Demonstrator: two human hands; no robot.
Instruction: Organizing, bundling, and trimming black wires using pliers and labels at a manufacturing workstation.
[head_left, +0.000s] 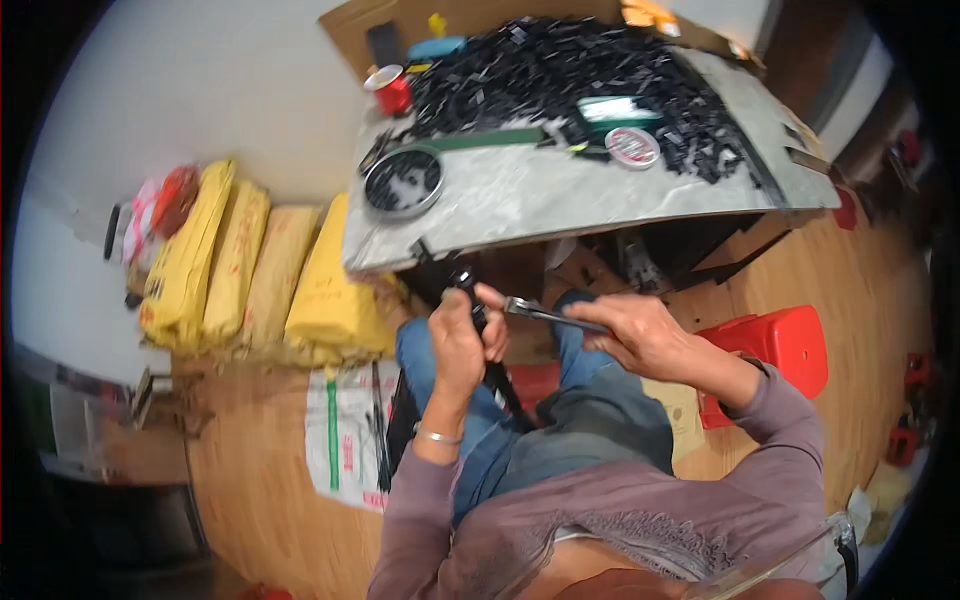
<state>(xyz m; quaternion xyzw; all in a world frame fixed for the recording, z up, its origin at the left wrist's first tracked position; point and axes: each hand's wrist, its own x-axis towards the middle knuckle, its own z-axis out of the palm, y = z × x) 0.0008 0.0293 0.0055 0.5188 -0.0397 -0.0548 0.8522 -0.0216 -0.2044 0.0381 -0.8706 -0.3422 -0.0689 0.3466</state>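
Observation:
My left hand (pixel 460 338) is closed around a dark, slim black piece (pixel 462 280), just in front of the table's near edge. Its lower part runs down between my knees, and my fingers hide some of it. In my right hand (pixel 645 332) is a hand tool (pixel 545 312) with a bright metal head and a dark handle, which looks like pliers. The tool's head points left and comes close to the fingers of my left hand. Whether it touches the black piece I cannot tell.
On the grey table (pixel 540 205) lies a heap of small black parts (pixel 560 70). A round dish (pixel 440 200), a red cup (pixel 393 98), a green box (pixel 625 122) and a round tin (pixel 632 147) stand around it. Yellow sacks (pixel 235 270) line the left wall; a red stool (pixel 790 345) is at right.

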